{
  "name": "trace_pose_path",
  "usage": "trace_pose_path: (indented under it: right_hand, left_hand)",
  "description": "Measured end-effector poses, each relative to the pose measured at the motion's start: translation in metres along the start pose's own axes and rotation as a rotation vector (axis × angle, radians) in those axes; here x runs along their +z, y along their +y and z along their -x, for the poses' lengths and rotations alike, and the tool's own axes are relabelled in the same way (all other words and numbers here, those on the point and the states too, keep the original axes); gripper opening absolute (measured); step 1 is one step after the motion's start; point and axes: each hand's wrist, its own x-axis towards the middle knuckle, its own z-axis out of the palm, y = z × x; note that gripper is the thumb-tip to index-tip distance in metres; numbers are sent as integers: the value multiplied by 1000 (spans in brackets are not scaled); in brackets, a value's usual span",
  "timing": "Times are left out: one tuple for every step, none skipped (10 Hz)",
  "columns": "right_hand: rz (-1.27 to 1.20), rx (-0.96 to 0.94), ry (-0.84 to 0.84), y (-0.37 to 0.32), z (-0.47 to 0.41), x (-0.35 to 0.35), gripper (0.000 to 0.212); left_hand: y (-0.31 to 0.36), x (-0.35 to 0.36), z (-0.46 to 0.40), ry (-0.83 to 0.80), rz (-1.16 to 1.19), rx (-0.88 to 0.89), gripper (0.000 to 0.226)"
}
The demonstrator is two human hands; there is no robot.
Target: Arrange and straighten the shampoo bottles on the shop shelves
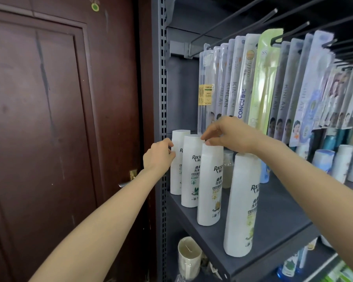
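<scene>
Nearest the lens, a tall white shampoo bottle [240, 204] stands at the front edge of the grey shelf [273, 224], apart from its row. Behind it, three matching bottles run back toward the slotted upright [161, 98]: front bottle [209, 186], middle bottle [191, 171], rear bottle [177, 161] closest to the upright.

Left hand [159, 157] is curled against the rear bottle's side, fingers touching its shoulder; full closure cannot be told. Right hand [230, 135] is pinched, thumb and forefinger tips pressed on the caps of the front and middle bottles; which one is actually gripped cannot be told.

Step judged as squaring the row. Best done with the rear bottle steadied while the pinched cap is twisted so labels face out, then the row nudged into a straight line; tall narrow bottles are likely tippy, so low pressure is advised.

Shelf surface is smooth dark metal. Packaged toothbrushes [253, 78] are hung on pegs above the shelf; a brown door [49, 129] is seen left of the upright; a cup [189, 257] sits on the shelf below.
</scene>
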Motion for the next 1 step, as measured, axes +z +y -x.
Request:
trace_pose_path:
  right_hand:
    - [-38, 22, 116, -7, 10, -3, 21]
  left_hand:
    - [5, -11, 2, -49, -30, -15, 24]
